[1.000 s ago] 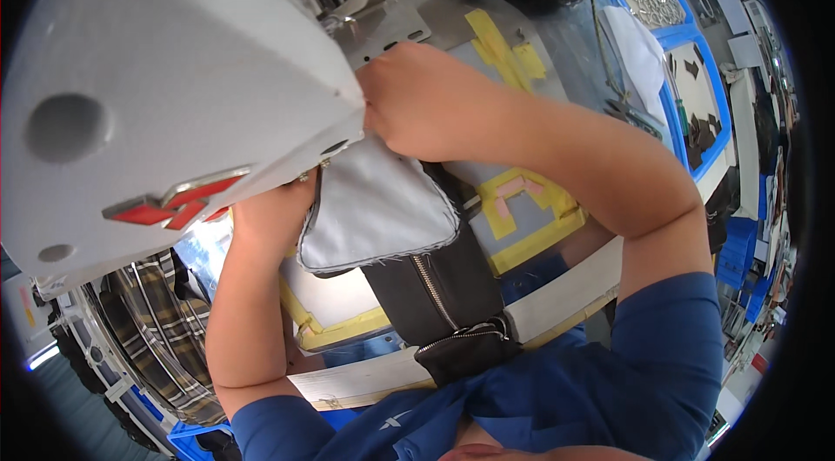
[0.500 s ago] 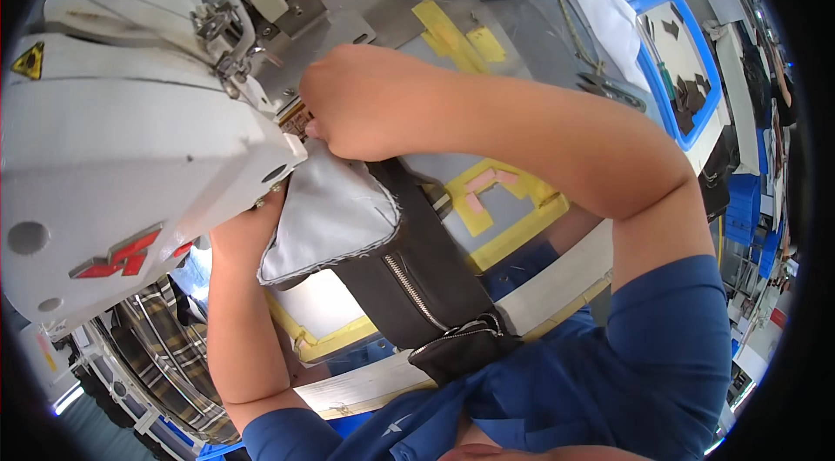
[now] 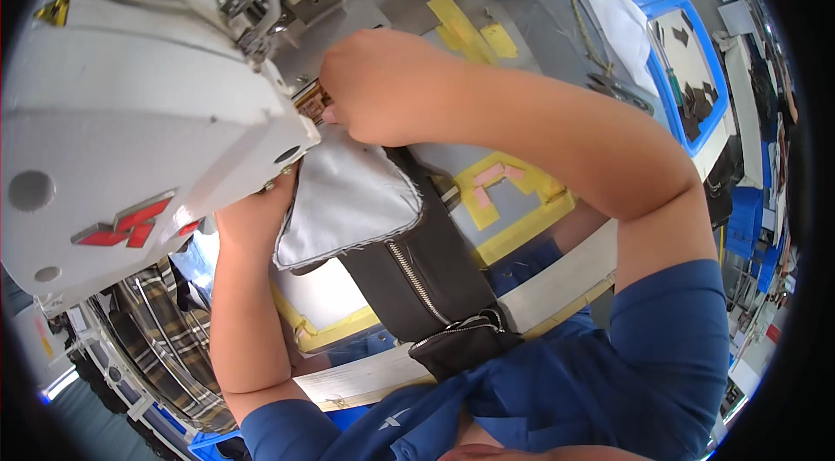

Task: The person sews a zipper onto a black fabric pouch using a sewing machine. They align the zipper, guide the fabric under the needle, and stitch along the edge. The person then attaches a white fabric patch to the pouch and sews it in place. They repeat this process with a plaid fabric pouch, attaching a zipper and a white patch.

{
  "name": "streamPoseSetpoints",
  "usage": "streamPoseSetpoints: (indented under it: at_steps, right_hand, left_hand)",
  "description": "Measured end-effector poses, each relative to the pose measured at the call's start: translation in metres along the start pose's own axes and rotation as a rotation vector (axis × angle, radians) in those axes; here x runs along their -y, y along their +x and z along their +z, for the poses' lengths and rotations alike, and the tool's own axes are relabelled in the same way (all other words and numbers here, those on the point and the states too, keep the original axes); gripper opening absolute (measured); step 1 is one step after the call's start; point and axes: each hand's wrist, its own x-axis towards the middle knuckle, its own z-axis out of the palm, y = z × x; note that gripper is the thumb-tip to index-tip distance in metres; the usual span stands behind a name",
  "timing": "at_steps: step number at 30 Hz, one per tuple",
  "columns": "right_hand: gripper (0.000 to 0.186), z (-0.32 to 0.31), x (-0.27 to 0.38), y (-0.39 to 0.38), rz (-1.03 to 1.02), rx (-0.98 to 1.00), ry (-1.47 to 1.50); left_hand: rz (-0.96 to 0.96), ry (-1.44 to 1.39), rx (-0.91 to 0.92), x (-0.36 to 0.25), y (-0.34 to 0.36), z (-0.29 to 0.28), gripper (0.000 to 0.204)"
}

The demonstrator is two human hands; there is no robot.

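Head view: the grey panel (image 3: 348, 204) is apparently being aligned at the sewing machine (image 3: 156, 143); steady guidance is needed. Right hand (image 3: 370, 83) is curled, left hand (image 3: 277, 202) mostly hidden; grips cannot be told.

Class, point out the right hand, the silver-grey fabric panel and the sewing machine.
Right hand (image 3: 383, 85), head view: back of hand.
Silver-grey fabric panel (image 3: 350, 200), head view: its middle.
Sewing machine (image 3: 148, 148), head view: white housing.

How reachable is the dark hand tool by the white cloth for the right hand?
Probably yes: only flat yellow tape appears between the right hand, at the silvery fabric, and the hand tool.
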Motion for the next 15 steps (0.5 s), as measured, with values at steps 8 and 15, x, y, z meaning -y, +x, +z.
streamPoseSetpoints:
  at_steps: [8, 15]
  right_hand:
    - [0.022, -0.005, 0.005, -0.003, 0.009, 0.008, -0.010]
    - [0.033, 0.004, -0.010, -0.005, -0.063, -0.104, -0.075]
  left_hand:
    - [-0.072, -0.016, 0.036, -0.007, -0.001, -0.004, 0.028]
    - [-0.106, -0.098, 0.008, -0.008, -0.002, -0.001, 0.025]
